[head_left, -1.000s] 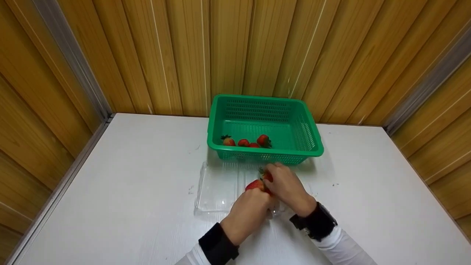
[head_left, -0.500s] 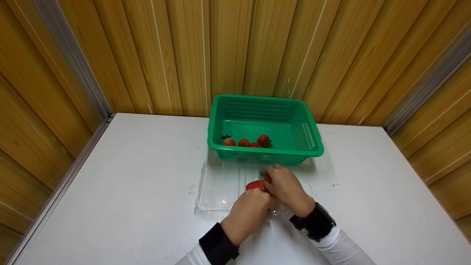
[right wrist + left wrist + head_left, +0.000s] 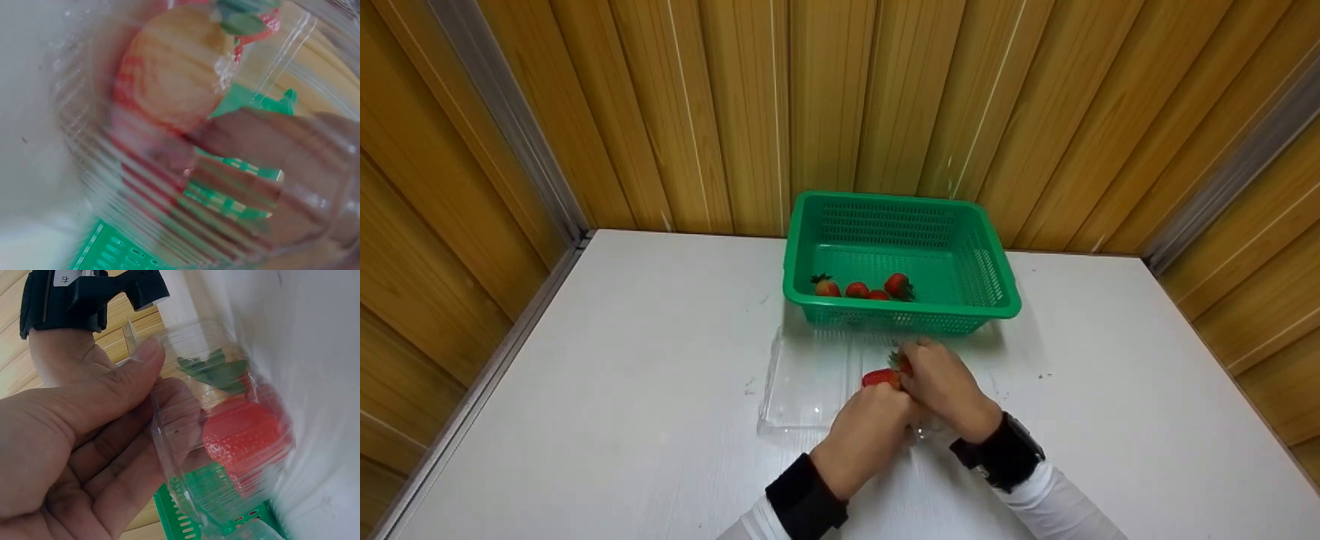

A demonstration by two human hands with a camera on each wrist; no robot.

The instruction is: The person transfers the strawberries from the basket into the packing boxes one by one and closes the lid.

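Observation:
A clear plastic clamshell (image 3: 808, 382) lies unfolded on the white table, its left half flat. My left hand (image 3: 866, 431) (image 3: 95, 433) pinches the near wall of the right half, thumb outside and fingers over the edge. Inside that half are strawberries (image 3: 880, 378) (image 3: 244, 433), seen through the plastic in the left wrist view. My right hand (image 3: 949, 386) (image 3: 270, 174) reaches in from the right, its fingers curled on a strawberry (image 3: 169, 73) with green leaves. The hands partly hide the fruit.
Just behind the clamshell stands a green basket (image 3: 907, 309) with several strawberries (image 3: 856, 290) at its front left. Wood-patterned panels (image 3: 825, 97) rise behind and at both sides of the white table (image 3: 585, 390).
Both hands have stayed nearly in place. My right hand has shifted very slightly at the fruit, and the leaves beside its fingers show a little lower.

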